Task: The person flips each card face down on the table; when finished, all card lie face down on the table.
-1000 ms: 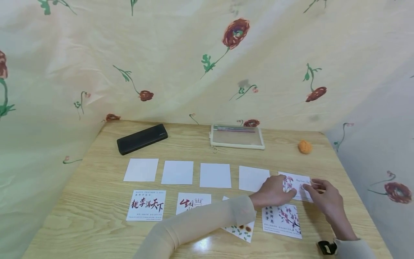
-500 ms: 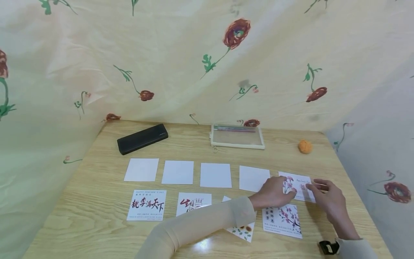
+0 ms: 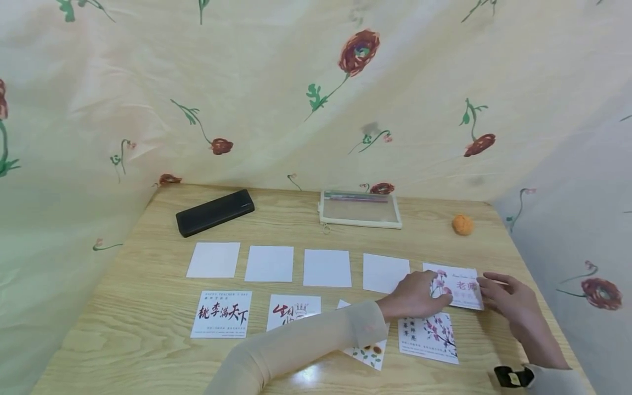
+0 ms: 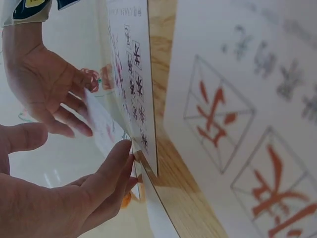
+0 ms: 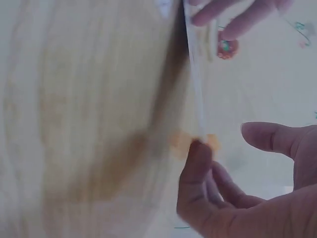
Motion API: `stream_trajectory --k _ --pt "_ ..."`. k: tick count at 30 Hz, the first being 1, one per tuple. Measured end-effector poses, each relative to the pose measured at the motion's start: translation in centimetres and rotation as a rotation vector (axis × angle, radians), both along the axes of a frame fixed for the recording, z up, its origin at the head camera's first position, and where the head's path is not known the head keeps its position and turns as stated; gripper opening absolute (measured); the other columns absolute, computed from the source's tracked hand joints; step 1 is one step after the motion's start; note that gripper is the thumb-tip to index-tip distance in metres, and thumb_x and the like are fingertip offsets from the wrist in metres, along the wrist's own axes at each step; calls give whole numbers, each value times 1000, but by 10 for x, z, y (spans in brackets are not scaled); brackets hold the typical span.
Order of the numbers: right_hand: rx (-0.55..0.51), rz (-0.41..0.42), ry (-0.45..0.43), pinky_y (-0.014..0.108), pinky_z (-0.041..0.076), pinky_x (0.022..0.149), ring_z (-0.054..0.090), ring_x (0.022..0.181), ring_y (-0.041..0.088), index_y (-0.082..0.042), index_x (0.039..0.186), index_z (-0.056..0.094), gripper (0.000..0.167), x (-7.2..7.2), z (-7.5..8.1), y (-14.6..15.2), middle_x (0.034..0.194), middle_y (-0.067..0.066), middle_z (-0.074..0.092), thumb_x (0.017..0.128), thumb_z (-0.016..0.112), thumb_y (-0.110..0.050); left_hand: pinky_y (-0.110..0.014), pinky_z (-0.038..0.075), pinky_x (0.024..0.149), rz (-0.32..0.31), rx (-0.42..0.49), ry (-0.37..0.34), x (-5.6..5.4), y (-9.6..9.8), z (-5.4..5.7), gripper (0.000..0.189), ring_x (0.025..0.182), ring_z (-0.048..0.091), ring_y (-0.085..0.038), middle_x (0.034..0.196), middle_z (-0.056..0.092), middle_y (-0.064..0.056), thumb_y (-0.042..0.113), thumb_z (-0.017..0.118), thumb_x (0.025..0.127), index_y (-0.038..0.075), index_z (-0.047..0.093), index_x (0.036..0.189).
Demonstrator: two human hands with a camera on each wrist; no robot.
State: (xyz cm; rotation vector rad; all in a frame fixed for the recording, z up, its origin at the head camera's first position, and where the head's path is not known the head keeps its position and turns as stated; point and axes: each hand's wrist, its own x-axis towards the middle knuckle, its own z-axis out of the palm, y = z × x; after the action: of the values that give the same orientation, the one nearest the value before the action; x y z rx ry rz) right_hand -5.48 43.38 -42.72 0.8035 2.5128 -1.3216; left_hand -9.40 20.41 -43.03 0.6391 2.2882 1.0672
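Observation:
The card with pink flowers and pink characters (image 3: 466,286) is at the right end of the upper row. My left hand (image 3: 413,295) reaches across to its left side, fingertips at the card's edge and thumb held apart from them in the left wrist view. My right hand (image 3: 511,302) is at the card's right edge. In the right wrist view a fingertip (image 5: 199,148) meets the edge of the card (image 5: 195,84), which stands off the wood over a dark shadow, while the thumb (image 5: 267,136) is spread away. Below lies a plum blossom card (image 3: 429,340).
Several blank white cards (image 3: 269,264) continue the upper row leftward. The lower row has a red-lettered card (image 3: 221,314), a second lettered card (image 3: 291,310) and a sunflower card (image 3: 367,354), partly under my left sleeve. Behind are a black case (image 3: 215,213), a clear zip pouch (image 3: 360,209) and an orange ball (image 3: 462,225).
My right hand has shifted right, and its thumb has come off the card's face, so the pink characters show. My left hand stays at the card's left side.

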Motion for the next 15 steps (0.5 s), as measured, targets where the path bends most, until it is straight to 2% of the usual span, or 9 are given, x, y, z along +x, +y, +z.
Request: stream_trajectory --k 1,3,4,7,8,12,14,15 --pt "-24 12 14 21 61 73 61 80 -11 13 157 28 73 0 2 1 110 4 71 109 47 -40 -16 55 85 8 19 -19 0 -1 1 57 75 66 -6 137 67 3 47 59 104 19 50 152" --pt "-69 48 43 21 61 75 63 83 -11 13 157 28 69 2 6 2 100 -21 64 111 43 -37 -20 57 69 22 70 -75 -1 -4 2 53 62 66 -10 118 72 3 49 57 104 19 53 149" --pt "-87 70 57 21 61 76 63 85 -11 13 157 28 67 2 8 2 97 -29 59 112 41 -35 -22 56 61 32 94 -102 -2 -5 3 52 56 65 -13 108 71 3 50 56 104 20 54 147" --pt "-121 141 100 20 61 78 64 89 -10 14 156 29 61 2 11 0 98 -35 55 114 35 -30 -30 55 50 60 163 -177 -4 -9 4 50 51 66 -20 87 66 2 54 55 104 20 57 140" --pt "-133 163 112 20 61 79 64 90 -10 15 155 29 60 2 12 -2 100 -36 55 115 35 -28 -31 55 48 68 179 -188 -5 -9 4 50 52 66 -20 88 66 2 55 55 104 20 58 139" --pt "-193 228 128 20 61 81 65 94 -8 19 154 27 61 -1 11 -11 104 -35 58 115 36 -26 -26 53 55 102 208 -191 -6 -10 4 57 63 67 -15 121 73 0 59 54 103 21 57 145" --pt "-209 256 106 21 61 83 65 96 -10 20 154 25 62 -1 9 -16 108 -31 59 115 35 -27 -22 51 61 119 210 -181 -6 -10 3 60 71 65 -10 135 69 -1 60 55 102 21 56 148" --pt "-210 267 94 21 61 85 64 97 -11 20 155 24 61 -2 8 -19 113 -25 62 115 34 -27 -20 51 65 124 213 -171 -6 -9 3 60 74 65 -8 136 69 -2 61 55 102 21 57 147"
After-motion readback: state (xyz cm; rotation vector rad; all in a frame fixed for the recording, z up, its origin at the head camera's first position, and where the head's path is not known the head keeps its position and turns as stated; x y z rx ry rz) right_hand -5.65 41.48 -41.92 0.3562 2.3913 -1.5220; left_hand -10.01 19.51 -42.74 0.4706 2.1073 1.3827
